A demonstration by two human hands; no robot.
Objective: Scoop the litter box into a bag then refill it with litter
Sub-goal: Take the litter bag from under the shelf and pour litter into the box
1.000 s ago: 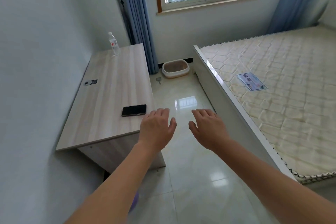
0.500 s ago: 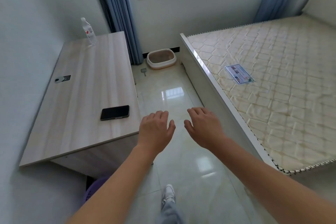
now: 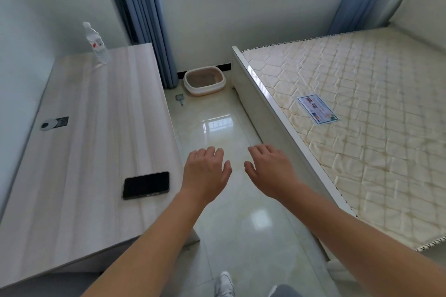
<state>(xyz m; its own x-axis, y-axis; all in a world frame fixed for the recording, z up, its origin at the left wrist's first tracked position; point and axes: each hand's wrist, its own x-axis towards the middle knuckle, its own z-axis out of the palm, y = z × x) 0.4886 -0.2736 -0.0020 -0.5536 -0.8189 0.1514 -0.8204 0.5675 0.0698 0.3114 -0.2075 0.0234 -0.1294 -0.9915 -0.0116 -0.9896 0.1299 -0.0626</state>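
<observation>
The fingers (image 3: 209,153) of the left hand (image 3: 205,176) are hanging loose and slightly spread, gripping nothing. The right hand (image 3: 271,172) is doing the same, both floating palm-down over the glossy tiled floor (image 3: 224,128). Compared with a second ago the person is stepping forward. The wood-grain desk (image 3: 84,152) and its black phone (image 3: 146,185) are looming nearer, and a white shoe (image 3: 224,283) is now showing below. This looks like the approach only, with no scooping begun. The litter box (image 3: 200,91), a smooth rounded plastic tub holding brownish grainy fill, is sitting well ahead against the far wall, between the pleated blue curtain (image 3: 144,19) and the quilted mattress (image 3: 362,103). A small grey scoop (image 3: 179,98) is lying beside it. No bag is showing.
</observation>
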